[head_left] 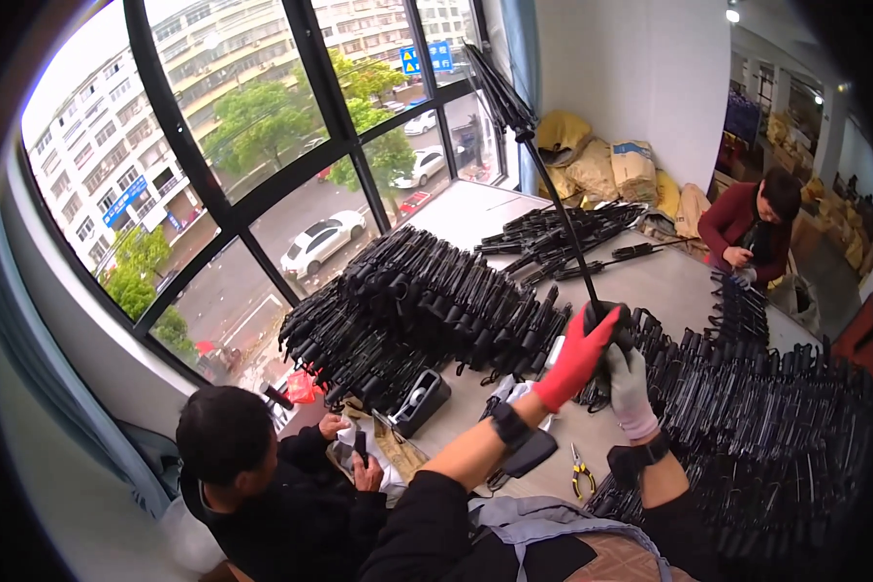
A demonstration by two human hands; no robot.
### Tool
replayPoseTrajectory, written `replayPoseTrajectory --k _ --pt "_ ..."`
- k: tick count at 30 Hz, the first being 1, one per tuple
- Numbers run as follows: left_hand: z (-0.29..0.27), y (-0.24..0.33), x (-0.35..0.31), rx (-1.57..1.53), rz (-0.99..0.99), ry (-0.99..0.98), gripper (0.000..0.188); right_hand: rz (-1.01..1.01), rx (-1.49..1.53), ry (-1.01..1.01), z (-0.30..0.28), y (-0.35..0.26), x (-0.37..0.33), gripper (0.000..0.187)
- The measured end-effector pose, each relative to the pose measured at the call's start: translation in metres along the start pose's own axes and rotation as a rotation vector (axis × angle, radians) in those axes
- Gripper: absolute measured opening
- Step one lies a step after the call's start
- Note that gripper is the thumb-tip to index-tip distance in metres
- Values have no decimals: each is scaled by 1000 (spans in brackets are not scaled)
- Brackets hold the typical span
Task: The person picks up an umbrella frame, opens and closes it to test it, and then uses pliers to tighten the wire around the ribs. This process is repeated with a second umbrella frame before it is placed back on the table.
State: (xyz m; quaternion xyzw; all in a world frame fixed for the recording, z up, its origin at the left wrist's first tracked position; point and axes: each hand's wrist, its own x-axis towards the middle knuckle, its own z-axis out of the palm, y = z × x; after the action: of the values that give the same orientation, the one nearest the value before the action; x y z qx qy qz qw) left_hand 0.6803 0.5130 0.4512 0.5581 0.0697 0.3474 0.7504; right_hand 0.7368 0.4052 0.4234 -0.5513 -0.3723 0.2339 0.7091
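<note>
Red-gloved, my left hand [580, 359] and grey-gloved right hand [630, 393] curl round a slender black umbrella frame [563, 218], likely bracing its lean toward upper centre.

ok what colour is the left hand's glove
Left glove: mostly red, best seen in the head view.

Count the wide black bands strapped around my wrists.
2: one wide black band at the wrist of the red-gloved left hand; another wide black band at the wrist of the grey-gloved right hand.
</note>
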Motion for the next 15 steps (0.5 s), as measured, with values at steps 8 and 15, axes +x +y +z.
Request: replayPoseTrajectory --k 8,15 --pt "-125 83 87 -518 5 287 79 240 -83 -171 -97 -8 -142 31" --pt "-119 49 160 -655 -97 -248 43 359 -15 168 -42 2 -149 43"
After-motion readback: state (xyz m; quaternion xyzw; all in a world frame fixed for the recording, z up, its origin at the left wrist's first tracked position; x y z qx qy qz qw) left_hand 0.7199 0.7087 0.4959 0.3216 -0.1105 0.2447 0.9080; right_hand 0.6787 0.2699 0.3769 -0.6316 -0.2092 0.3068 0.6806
